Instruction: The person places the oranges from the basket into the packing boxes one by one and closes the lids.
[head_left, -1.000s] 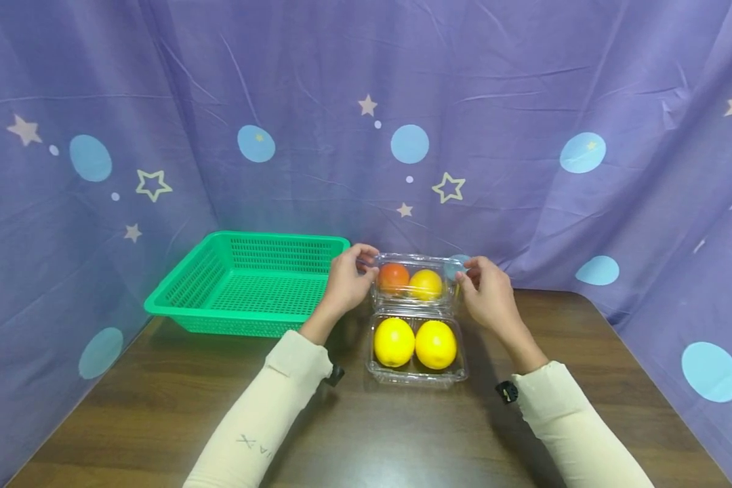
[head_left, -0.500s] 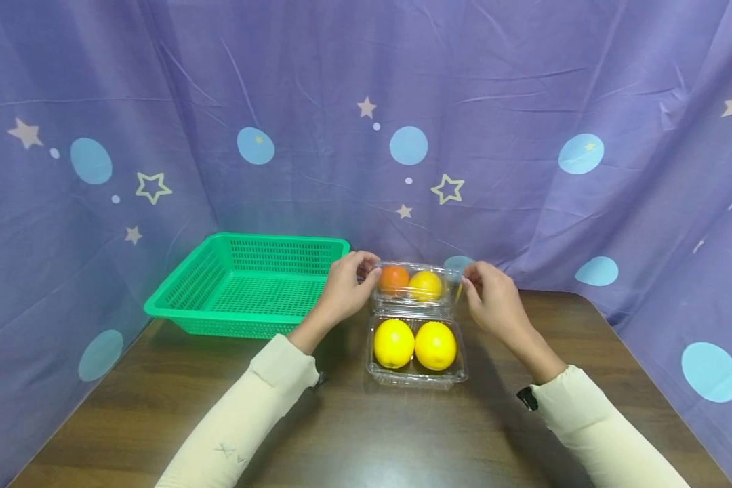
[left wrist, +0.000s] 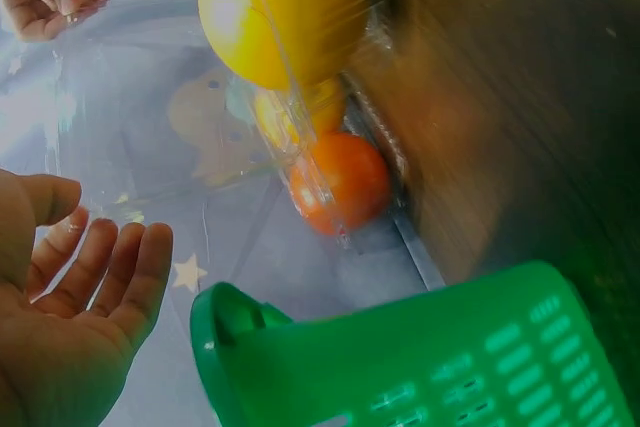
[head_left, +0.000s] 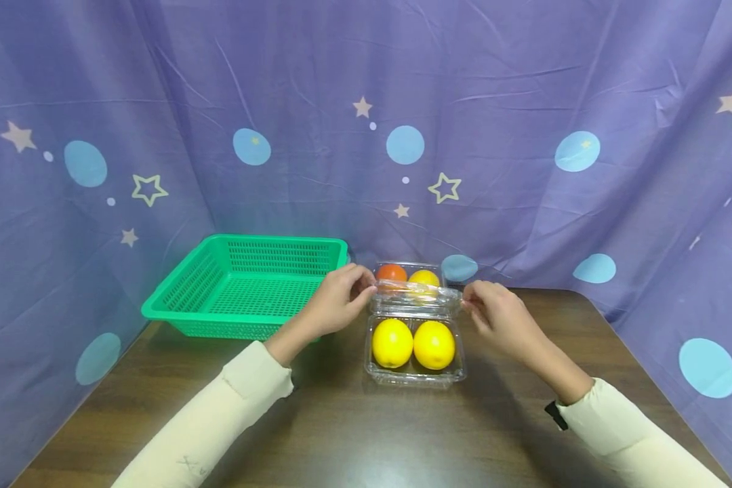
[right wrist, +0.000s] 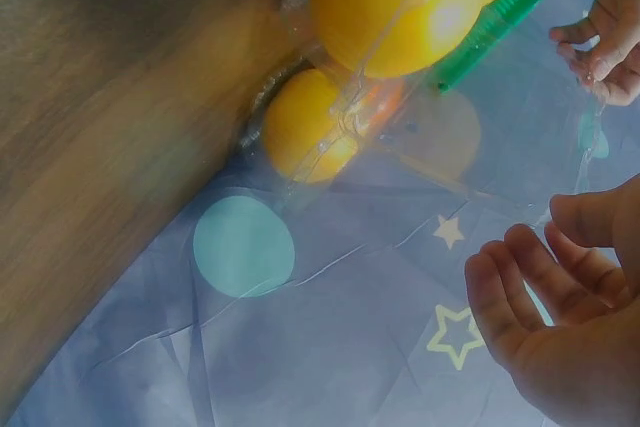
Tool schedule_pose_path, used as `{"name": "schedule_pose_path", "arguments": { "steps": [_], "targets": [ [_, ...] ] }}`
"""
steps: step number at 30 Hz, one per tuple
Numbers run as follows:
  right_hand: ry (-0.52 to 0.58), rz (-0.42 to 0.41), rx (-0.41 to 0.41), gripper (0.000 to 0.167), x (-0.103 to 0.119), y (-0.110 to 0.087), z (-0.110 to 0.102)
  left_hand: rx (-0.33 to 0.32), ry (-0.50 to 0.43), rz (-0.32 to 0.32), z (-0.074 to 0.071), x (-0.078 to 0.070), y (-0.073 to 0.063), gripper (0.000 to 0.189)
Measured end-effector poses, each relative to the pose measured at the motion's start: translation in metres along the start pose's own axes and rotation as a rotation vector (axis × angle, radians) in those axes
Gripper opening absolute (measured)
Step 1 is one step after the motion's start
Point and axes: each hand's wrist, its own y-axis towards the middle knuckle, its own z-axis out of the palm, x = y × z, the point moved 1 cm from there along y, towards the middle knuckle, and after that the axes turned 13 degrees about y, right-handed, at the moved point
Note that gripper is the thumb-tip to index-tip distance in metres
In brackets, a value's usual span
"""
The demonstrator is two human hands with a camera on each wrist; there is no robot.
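A clear plastic clamshell box lies unfolded on the table, two yellow round fruits side by side in its near half. Its raised lid stands tilted at the back. My left hand pinches the lid's left corner between thumb and fingers. At the right corner, my right hand pinches it likewise. Behind the lid, partly seen through it, are an orange-red round fruit and a yellow-orange one, apparently in a second clear box. The wrist views show both hands at the lid's edge.
A green perforated basket stands at the left, close to my left hand. The brown wooden table reaches back to a purple curtain patterned with stars and blue ovals.
Both hands have come down and nearer with the lid, which has tilted forward toward the two yellow fruits. The pair of fruits behind now shows above its edge. The basket has not moved.
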Motion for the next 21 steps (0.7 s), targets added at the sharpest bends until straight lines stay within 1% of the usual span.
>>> {"name": "schedule_pose_path", "arguments": {
  "steps": [5, 9, 13, 17, 21],
  "targets": [
    [0.012, -0.075, -0.008, 0.022, 0.006, -0.010, 0.001, 0.035, 0.043, 0.065, -0.005, 0.000, -0.010, 0.005],
    [0.011, -0.119, 0.000, 0.024, 0.011, -0.018, 0.002, 0.062, 0.060, 0.108, -0.006, -0.002, -0.018, 0.007],
    [0.013, -0.134, 0.029, 0.025, 0.014, -0.026, 0.002, 0.089, 0.052, 0.148, -0.007, -0.004, -0.025, 0.007],
    [0.028, -0.141, 0.058, 0.027, 0.017, -0.035, 0.002, 0.120, 0.042, 0.171, -0.006, -0.006, -0.034, 0.008],
    [0.017, -0.180, 0.078, 0.027, 0.020, -0.043, 0.004, 0.132, 0.069, 0.241, -0.003, -0.007, -0.043, 0.008]
  ]
}}
